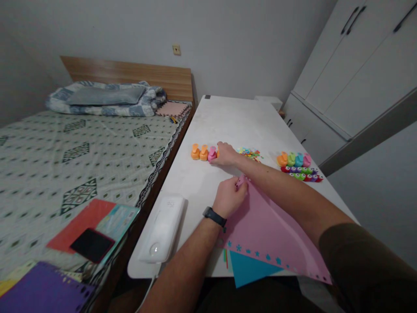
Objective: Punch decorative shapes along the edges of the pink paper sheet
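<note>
My left hand, with a dark watch on its wrist, pinches the upper corner of a pink sheet of paper. Shaped holes run along the sheet's near edge, and blue shows through several of them. My right hand reaches across above the sheet, its fingers closed round an orange paper punch at the end of a row; only a sliver of that punch shows. Left of it stand a pink paper punch and two orange ones, the nearer being an orange punch. Under the pink paper lies a blue sheet.
Colourful paper cut-outs lie beyond my right forearm. More punches and small coloured items with eye-like tops line the table's right side. A white device with a cable sits front left. The bed adjoins the table.
</note>
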{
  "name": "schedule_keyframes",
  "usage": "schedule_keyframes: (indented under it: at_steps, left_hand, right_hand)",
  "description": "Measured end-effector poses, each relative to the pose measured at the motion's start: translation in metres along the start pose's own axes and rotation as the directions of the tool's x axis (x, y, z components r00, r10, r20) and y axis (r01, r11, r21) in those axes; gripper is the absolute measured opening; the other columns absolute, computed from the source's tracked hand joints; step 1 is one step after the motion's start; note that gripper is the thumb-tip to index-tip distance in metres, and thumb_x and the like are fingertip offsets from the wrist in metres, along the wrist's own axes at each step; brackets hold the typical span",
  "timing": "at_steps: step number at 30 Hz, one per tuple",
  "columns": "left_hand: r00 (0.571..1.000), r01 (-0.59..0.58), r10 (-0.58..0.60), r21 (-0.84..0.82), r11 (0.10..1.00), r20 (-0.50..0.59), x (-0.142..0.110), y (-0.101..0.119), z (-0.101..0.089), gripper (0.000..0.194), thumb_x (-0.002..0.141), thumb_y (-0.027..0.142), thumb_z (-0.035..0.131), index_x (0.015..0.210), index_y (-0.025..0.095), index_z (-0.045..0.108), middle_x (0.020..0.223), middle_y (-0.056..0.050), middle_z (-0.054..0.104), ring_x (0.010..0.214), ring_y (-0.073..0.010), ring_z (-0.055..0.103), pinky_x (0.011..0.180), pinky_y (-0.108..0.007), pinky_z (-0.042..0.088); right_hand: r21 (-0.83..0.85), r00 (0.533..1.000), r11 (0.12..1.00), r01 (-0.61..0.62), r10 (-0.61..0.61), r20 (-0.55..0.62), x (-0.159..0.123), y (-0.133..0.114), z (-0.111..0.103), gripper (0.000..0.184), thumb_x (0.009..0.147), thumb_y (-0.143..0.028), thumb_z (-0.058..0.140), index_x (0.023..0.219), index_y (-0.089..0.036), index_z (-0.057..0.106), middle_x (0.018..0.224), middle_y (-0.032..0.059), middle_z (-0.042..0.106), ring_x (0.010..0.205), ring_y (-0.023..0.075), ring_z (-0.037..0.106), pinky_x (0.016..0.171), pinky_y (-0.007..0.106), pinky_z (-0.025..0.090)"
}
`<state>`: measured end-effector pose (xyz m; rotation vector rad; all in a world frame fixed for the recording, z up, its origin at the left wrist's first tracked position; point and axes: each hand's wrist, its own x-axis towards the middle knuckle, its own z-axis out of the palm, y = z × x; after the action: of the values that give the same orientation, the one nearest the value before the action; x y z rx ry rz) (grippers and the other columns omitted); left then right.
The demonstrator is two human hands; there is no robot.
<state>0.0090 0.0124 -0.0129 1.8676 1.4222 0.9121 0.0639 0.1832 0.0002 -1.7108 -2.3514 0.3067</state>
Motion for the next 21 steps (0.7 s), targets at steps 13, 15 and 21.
schedule_keyframes:
  at_steps: [13,15,21]
  left_hand:
    - [1.000,0.005,-0.005,0.022,1.000,0.000,0.000,0.003,-0.003,0.031,0.094,0.040,0.050,0.070,0.020,0.053,0.064,0.001,0.054,0.061,-0.0134,0.045,0.059,-0.029,0.023]
    - [1.000,0.003,-0.004,0.030,1.000,0.009,-0.001,0.005,-0.004,0.031,0.094,0.040,0.049,0.070,0.020,0.054,0.065,0.001,0.055,0.062,-0.0139,0.046,0.060,-0.029,0.023]
    - [0.999,0.026,-0.027,0.046,0.999,0.025,-0.001,0.008,-0.006,0.032,0.094,0.040,0.049,0.070,0.020,0.054,0.065,0.000,0.056,0.062,-0.0142,0.046,0.060,-0.028,0.023]
  right_hand:
    - [-0.049,1.000,0.999,0.002,-0.001,0.009,0.008,0.011,0.002,0.083,0.063,-0.052,0.081,0.130,-0.012,0.052,0.124,0.0197,0.062,0.108,0.0316,0.063,0.088,0.037,0.050]
    - [-0.036,1.000,0.999,0.008,-0.007,0.026,0.008,0.015,0.000,0.077,0.066,-0.044,0.080,0.130,-0.014,0.052,0.124,0.0174,0.063,0.105,0.0288,0.064,0.084,0.034,0.050]
    - [0.001,1.000,1.000,-0.002,0.002,0.000,0.010,0.016,-0.001,0.069,0.070,-0.045,0.079,0.127,-0.015,0.053,0.122,0.0156,0.065,0.107,0.0275,0.064,0.087,0.033,0.049]
